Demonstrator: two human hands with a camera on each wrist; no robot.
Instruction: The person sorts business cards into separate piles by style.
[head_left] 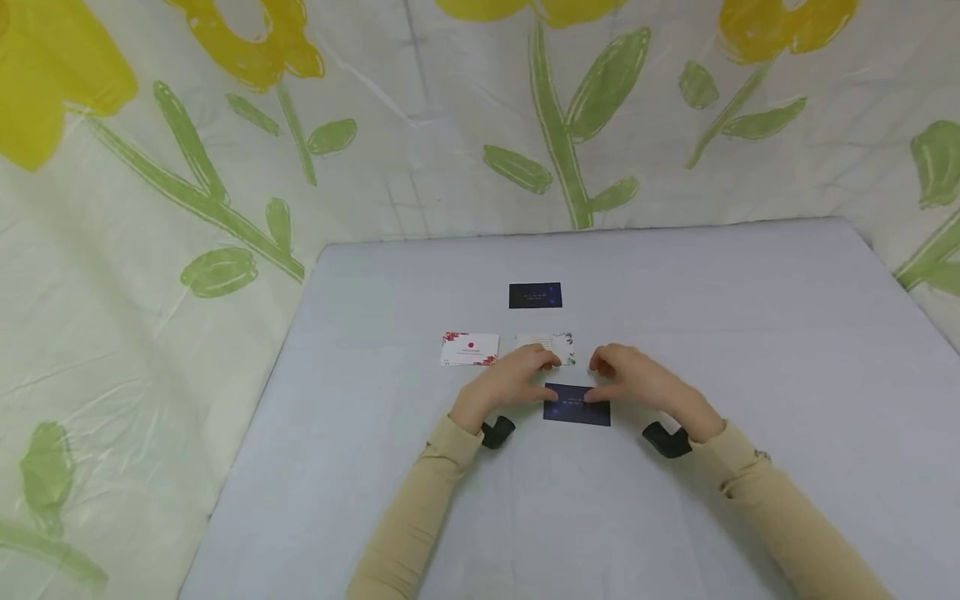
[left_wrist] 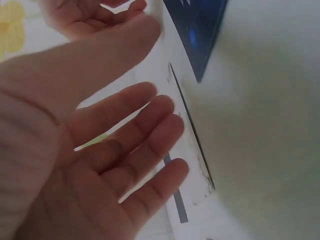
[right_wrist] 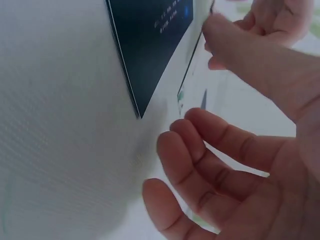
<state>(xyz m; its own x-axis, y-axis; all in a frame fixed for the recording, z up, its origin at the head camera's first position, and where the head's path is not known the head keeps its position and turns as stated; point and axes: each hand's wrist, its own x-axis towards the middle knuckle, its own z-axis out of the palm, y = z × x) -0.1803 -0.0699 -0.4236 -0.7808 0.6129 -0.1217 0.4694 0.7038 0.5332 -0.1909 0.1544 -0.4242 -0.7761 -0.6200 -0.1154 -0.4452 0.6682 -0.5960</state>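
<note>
One dark card (head_left: 576,411) under thumbs (head_left: 603,393); left hand (head_left: 513,377), right hand (head_left: 637,375) half-spread, grasping nothing.

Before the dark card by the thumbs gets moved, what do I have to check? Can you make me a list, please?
1. Near dark card has its printing showing: ok.
2. Left grip ready: ok, in the head view its thumb is over the card's left end.
3. Right grip ready: ok, its thumb is over the right end.
4. Both thumbs really touching the card: cannot tell.
5. Card lined up with the far dark card: not ok, it slants a little.
6. Right white card fully in sight from the head view: not ok, the left grip partly covers it.
</note>
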